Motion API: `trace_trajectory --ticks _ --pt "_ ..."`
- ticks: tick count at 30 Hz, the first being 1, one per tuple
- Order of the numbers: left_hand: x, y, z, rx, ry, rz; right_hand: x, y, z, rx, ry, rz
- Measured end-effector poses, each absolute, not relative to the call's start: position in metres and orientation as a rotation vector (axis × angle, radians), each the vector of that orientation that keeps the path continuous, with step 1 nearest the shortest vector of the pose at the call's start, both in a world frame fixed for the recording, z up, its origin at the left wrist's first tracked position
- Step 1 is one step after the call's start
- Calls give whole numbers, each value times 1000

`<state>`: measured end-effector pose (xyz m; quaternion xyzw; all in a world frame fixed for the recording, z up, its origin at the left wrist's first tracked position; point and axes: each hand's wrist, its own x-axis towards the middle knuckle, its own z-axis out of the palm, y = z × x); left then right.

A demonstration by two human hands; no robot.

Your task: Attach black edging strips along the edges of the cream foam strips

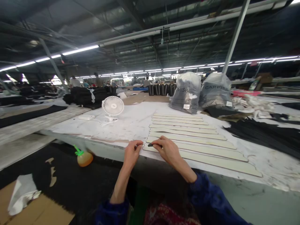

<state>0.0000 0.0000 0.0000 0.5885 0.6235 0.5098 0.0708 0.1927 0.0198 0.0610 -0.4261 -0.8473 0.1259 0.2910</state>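
Several long, pale cream strips (208, 157) with dark edges lie side by side on the white-covered table. At the left end of the nearest strips, my right hand (168, 150) is closed in a pinch on a small black piece (150, 145). It rests over the strips, hiding part of them. My left hand (132, 153) is just to the left, by the table's front edge, its thumb and fingers pinched together. What it holds, if anything, is too small to make out. A narrow gap separates the two hands.
A white fan (112, 106) stands on the table (133, 120), a white power strip (86, 117) to its left. Filled plastic bags (186, 93) stand behind the strips, black material (264, 134) at right. Below left, an orange-liquid bottle (84, 158) sits on black material.
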Motion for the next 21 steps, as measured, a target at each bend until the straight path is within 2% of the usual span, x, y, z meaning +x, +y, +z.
trace_trajectory --ticks 7,21 --pt "4 0 -1 1765 1896 1493 174 21 44 -1198 -2296 246" --pt "5 0 -2 1790 1868 1500 178 29 55 -1343 -2202 242"
